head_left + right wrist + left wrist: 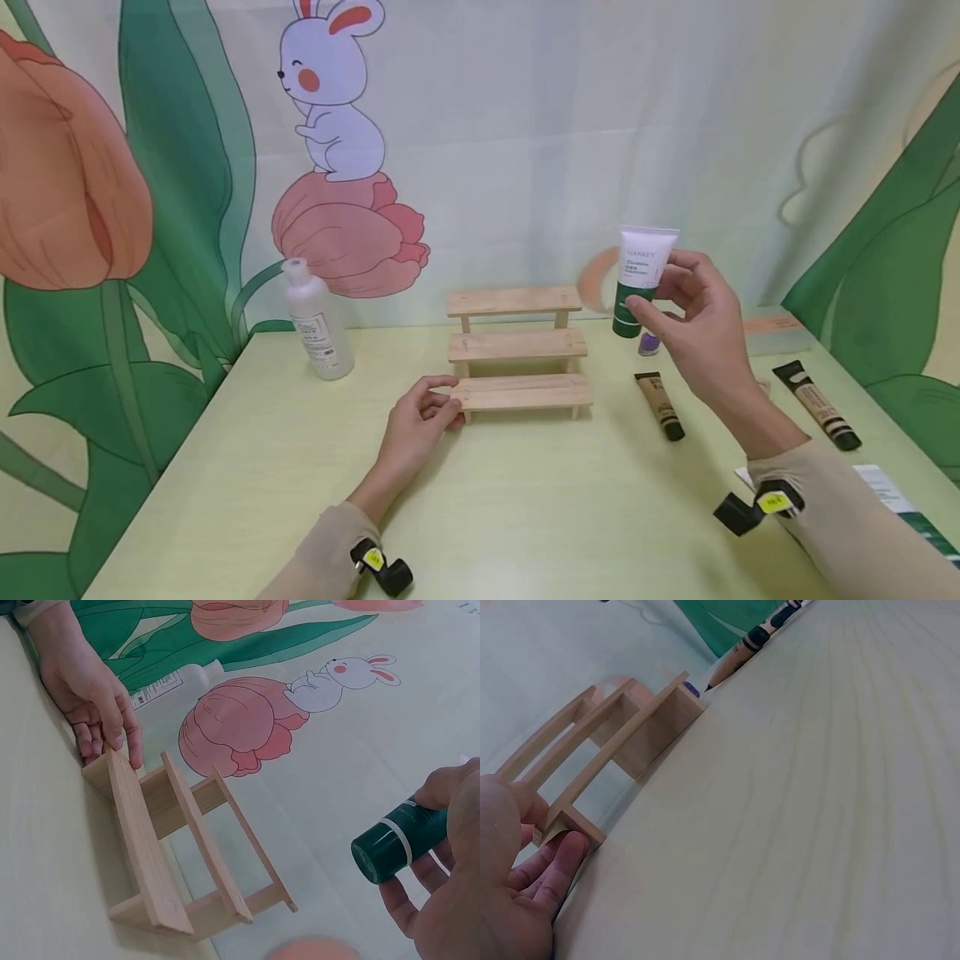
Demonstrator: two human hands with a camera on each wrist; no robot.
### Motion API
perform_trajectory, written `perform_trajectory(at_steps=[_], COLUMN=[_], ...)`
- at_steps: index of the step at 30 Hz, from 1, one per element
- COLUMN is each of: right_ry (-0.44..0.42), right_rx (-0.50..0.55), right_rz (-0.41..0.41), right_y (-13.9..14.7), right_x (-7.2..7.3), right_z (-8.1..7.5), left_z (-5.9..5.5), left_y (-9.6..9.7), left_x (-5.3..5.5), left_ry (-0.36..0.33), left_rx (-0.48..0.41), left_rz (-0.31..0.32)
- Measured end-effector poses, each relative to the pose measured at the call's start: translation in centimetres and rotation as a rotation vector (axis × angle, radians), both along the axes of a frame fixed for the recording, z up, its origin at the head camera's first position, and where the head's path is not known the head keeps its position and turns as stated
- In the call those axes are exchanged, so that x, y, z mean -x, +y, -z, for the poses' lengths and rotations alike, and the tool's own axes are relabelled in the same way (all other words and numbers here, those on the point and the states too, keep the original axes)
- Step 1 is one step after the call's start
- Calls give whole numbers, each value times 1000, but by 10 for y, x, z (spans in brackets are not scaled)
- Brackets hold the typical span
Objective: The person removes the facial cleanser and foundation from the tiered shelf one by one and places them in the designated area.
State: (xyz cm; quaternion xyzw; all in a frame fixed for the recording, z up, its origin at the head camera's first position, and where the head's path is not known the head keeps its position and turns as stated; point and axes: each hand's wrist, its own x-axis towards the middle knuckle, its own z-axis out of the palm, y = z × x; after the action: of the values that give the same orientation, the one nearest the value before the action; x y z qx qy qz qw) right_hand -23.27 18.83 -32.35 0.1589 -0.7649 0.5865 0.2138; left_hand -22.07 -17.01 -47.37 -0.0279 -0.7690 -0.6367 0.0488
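Observation:
A small three-step wooden stand [520, 393] stands on the table near its back edge. The left hand [421, 424] grips the left end of its lowest step, and the left wrist view shows fingertips [571, 851] under that end of the step [619, 757]. Up in the air to the right of the stand, the right hand [701, 325] holds a white and green squeeze tube [640, 271] between thumb and fingers. The tube is upright, with its green cap [379, 851] pointing down. The right wrist view shows the cap end above and beside the steps [206, 829].
A white bottle [318, 329] stands at the back left. To the right lie a small gold and black tube [660, 406] and a larger one [817, 407]. Behind the raised tube is a small purple bottle [648, 343]. A white and green box [900, 500] lies partly behind the right sleeve.

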Motion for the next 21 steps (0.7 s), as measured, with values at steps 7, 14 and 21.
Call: perform_trajectory(at_steps=[7, 14, 21], right_ry=[-37, -47, -92], right_rx=[-20, 53, 16], right_rz=[78, 58, 63], right_y=[25, 43, 54], right_x=[-28, -54, -76], right_z=[19, 43, 65], left_z=[-3, -1, 0], left_y=[0, -1, -1], left_x=[-2, -1, 1], left_ry=[3, -11, -8], left_rx=[3, 14, 11], left_rz=[2, 1, 3])
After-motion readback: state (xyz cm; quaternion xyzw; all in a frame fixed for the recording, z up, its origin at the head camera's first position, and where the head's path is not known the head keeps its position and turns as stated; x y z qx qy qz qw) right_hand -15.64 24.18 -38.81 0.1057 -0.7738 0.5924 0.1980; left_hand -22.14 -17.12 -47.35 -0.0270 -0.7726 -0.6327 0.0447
